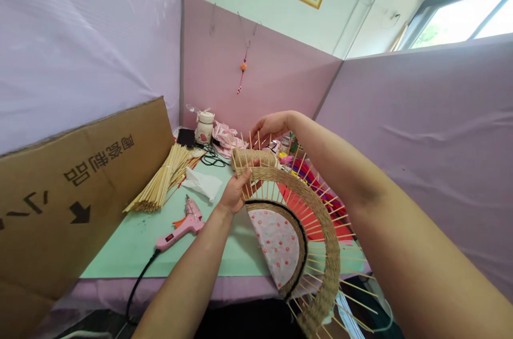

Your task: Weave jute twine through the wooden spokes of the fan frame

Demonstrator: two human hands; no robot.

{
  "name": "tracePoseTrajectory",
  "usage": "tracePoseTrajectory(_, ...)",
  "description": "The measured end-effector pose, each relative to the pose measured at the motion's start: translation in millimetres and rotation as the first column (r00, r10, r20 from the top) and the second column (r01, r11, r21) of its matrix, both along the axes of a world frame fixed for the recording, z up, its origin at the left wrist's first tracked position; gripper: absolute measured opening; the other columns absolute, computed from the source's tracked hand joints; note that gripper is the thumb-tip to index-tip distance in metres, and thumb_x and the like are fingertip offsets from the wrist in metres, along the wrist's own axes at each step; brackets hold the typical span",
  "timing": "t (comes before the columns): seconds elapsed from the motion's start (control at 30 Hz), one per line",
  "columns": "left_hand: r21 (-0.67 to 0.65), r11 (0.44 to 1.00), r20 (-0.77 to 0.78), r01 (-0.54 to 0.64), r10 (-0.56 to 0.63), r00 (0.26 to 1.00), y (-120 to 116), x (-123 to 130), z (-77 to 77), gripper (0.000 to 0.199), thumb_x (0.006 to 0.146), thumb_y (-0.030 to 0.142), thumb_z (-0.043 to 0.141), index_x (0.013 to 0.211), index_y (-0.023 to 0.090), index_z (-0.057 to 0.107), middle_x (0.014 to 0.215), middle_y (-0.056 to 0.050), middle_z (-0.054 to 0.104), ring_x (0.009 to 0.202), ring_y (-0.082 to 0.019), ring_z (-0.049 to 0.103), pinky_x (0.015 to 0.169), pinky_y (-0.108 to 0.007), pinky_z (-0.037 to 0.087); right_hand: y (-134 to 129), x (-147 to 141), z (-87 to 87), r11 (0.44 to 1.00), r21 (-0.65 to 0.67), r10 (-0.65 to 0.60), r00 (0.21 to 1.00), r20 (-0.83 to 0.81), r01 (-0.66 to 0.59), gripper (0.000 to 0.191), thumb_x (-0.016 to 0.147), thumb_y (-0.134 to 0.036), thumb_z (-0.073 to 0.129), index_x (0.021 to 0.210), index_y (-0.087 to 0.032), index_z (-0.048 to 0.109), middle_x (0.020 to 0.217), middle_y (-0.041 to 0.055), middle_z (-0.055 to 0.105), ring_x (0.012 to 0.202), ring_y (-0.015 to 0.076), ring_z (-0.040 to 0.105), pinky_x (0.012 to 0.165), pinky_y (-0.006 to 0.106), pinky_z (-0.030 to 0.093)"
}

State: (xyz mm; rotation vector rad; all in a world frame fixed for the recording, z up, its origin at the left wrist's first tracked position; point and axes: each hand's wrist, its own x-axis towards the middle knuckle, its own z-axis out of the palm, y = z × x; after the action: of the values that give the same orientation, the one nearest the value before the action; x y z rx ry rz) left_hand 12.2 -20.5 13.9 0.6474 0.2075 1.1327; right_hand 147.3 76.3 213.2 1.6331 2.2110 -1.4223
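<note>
A half-round woven piece (331, 232) of thin wooden sticks and tan twine is held up in front of me. At its core is a white fabric half circle (276, 243) with pink flowers, edged in black and tan cord. My left hand (236, 190) grips the band's upper left end, thumb in front. Beyond the stick tips, my right hand (272, 126) is bent over with curled fingers, partly hidden by the sticks; what it pinches cannot be made out. Just behind the band lies a spool of twine (253, 158).
A pink glue gun (182, 228) lies on the green tabletop (132, 243), near a white tissue (202, 183) and a bundle of sticks (164, 178). A cardboard box (92, 178) stands left. Behind are a lidded white jar (204, 128) and pink cloth (225, 138); purple and red strands (316, 184) lie right.
</note>
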Motion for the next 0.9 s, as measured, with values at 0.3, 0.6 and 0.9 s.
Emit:
tracePoseTrajectory(0.3, 0.018, 0.997, 0.029, 0.07, -0.07, 0.997, -7.7, -2.3, 5.5, 0.04, 0.085, 0.025, 0.067, 0.125, 0.022, 0.064, 0.116, -0.006, 0.072, 0.095, -0.015, 0.069, 0.081, -0.026, 0.055, 10.0, -1.2, 2.5, 0.964, -0.216, 0.169, 0.985, 0.044, -0.155, 0.046, 0.065, -0.016, 0.078, 0.109, -0.01, 0.066, 0.119, 0.0115, 0.069, 0.105, 0.0216, 0.067, 0.091, 0.031, 0.053)
tracePoseTrajectory(0.6, 0.132, 0.975, 0.043, 0.178, -0.185, 0.982, -24.5, -4.1, 18.7, 0.038, 0.084, 0.029, 0.069, 0.121, 0.024, 0.067, 0.128, -0.006, 0.067, 0.102, -0.017, 0.066, 0.084, -0.028, 0.053, -45.9, -16.6, 31.5, 0.983, -0.107, 0.161, 0.975, 0.152, -0.146, 0.036, 0.068, -0.019, 0.08, 0.103, -0.016, 0.071, 0.114, 0.0071, 0.071, 0.107, 0.0207, 0.067, 0.086, 0.031, 0.055)
tracePoseTrajectory(0.9, 0.179, 0.924, 0.051, 0.338, -0.352, 0.935, -38.1, -5.4, 25.5, 0.037, 0.079, 0.033, 0.074, 0.114, 0.022, 0.071, 0.116, -0.006, 0.071, 0.092, -0.017, 0.068, 0.079, -0.027, 0.053, -79.9, -10.0, 16.2, 0.916, -0.358, 0.233, 0.967, 0.103, -0.183, 0.038, 0.058, -0.029, 0.088, 0.086, -0.014, 0.068, 0.086, 0.0027, 0.072, 0.087, 0.0184, 0.068, 0.083, 0.033, 0.053)
